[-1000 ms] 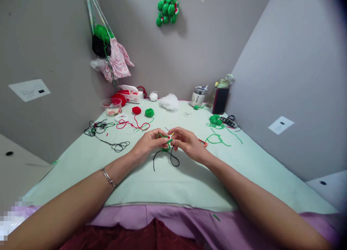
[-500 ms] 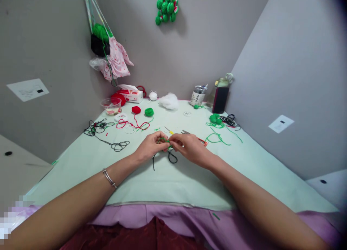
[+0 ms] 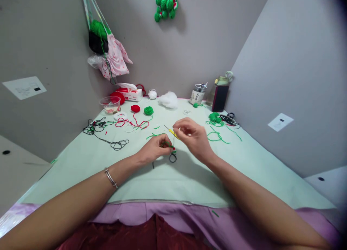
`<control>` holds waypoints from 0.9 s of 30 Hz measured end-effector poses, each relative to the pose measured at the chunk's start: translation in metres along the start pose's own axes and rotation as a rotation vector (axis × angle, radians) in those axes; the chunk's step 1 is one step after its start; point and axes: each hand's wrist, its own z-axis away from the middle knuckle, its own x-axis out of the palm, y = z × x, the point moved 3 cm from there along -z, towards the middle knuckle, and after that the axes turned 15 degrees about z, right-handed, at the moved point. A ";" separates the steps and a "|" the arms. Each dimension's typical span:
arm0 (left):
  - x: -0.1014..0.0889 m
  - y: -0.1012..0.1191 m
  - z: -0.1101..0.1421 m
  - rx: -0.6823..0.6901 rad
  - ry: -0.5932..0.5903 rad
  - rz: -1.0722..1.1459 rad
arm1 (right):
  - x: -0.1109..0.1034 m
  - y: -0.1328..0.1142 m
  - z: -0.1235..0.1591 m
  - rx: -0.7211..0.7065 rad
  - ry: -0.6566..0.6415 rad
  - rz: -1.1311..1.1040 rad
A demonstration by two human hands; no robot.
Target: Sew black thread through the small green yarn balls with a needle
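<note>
My left hand (image 3: 155,148) is closed on a small green and red crochet piece (image 3: 174,151), mostly hidden by my fingers. Above it and to the right, my right hand (image 3: 193,137) pinches a strand of black yarn (image 3: 174,139) and holds it taut upward from the piece. A loop of the same dark yarn (image 3: 172,158) hangs below. Green yarn (image 3: 155,135) trails behind my left fingers. Just beyond my right fingertips lies a yellow-handled crochet hook (image 3: 171,131), partly covered by that hand.
Tangled black yarn (image 3: 97,127) lies at left, near red (image 3: 135,108) and green (image 3: 148,110) yarn balls. White stuffing (image 3: 168,100), a tissue box (image 3: 133,94) and a pen can (image 3: 198,94) line the back. A phone (image 3: 220,99) leans at right by green yarn pieces (image 3: 214,117).
My right hand has moved up and away from my left, drawing the black yarn taut. The yarn loop below has shrunk. The orange-handled scissors are now hidden behind my right hand.
</note>
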 end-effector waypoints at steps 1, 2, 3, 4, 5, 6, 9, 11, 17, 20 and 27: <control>0.000 -0.001 0.000 -0.022 0.000 0.003 | -0.003 0.002 -0.002 0.080 0.007 -0.109; -0.001 -0.001 -0.001 -0.042 0.006 0.018 | -0.006 0.004 -0.005 0.165 -0.024 -0.224; -0.003 -0.001 -0.001 -0.056 0.019 0.046 | -0.007 0.007 -0.007 0.246 -0.087 -0.339; -0.006 -0.001 -0.001 -0.066 0.033 0.081 | -0.007 0.010 -0.009 0.313 -0.161 -0.441; -0.009 0.000 -0.002 -0.074 0.043 0.118 | -0.009 0.013 -0.010 0.365 -0.219 -0.519; -0.011 0.001 -0.002 -0.083 0.042 0.155 | -0.011 0.016 -0.013 0.401 -0.246 -0.572; -0.016 0.005 -0.002 -0.100 0.007 0.257 | -0.024 0.030 -0.021 0.457 -0.141 -0.660; -0.017 0.008 -0.002 -0.111 -0.008 0.308 | -0.037 0.041 -0.027 0.484 -0.015 -0.717; -0.019 0.010 -0.001 -0.162 -0.006 0.363 | -0.068 0.075 -0.036 0.528 0.283 -0.799; -0.019 0.010 -0.001 -0.173 -0.020 0.377 | -0.076 0.088 -0.036 0.538 0.365 -0.780; -0.019 0.010 -0.001 -0.207 -0.016 0.373 | -0.093 0.107 -0.038 0.543 0.493 -0.754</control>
